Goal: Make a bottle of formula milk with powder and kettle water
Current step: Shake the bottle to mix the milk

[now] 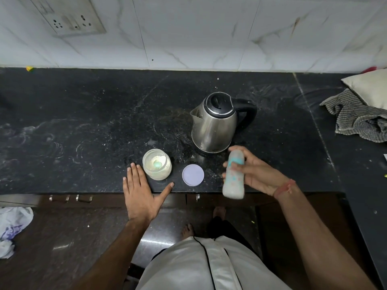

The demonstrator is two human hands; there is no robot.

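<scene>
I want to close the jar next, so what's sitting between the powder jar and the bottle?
In the head view, the round lilac lid lies flat on the counter between the open jar and the bottle held in the right hand.

The kettle stands on the counter, spout to the left and handle to the right. In front of the kettle and to its left sits the open jar, with a scoop inside it. The lid lies flat on the counter in front of the kettle, just right of the jar. The left hand rests flat at the counter's front edge, left of the jar and beside it. The right hand holds the bottle in front of the kettle, right of the lid. A cloth lies far right of the kettle, a wall socket behind and far left
</scene>
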